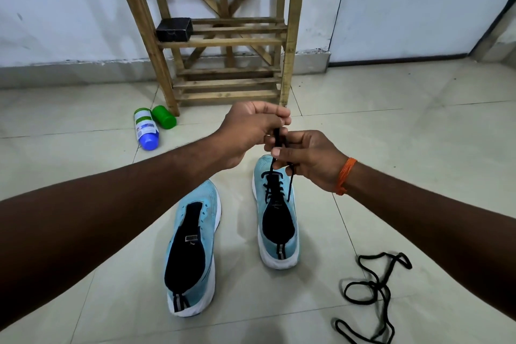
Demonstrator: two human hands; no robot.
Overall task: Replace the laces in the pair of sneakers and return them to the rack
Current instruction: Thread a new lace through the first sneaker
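Left hand (251, 131) and right hand (307, 160), just below it, both pinched the lace (277, 135) above the part-laced right shoe (291, 246). Left shoe (208, 204) stood unlaced beside it. Spare lace (375, 285) lay on the floor (418, 134).

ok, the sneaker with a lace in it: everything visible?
The laced sneaker has a light-blue knit upper, white sole, dark lining, striped heel tab. It stands upright on the floor, toe toward the rack, apart from the other sneaker. A black lace crosses its eyelets; the left hand and right hand pinch it above the toe.
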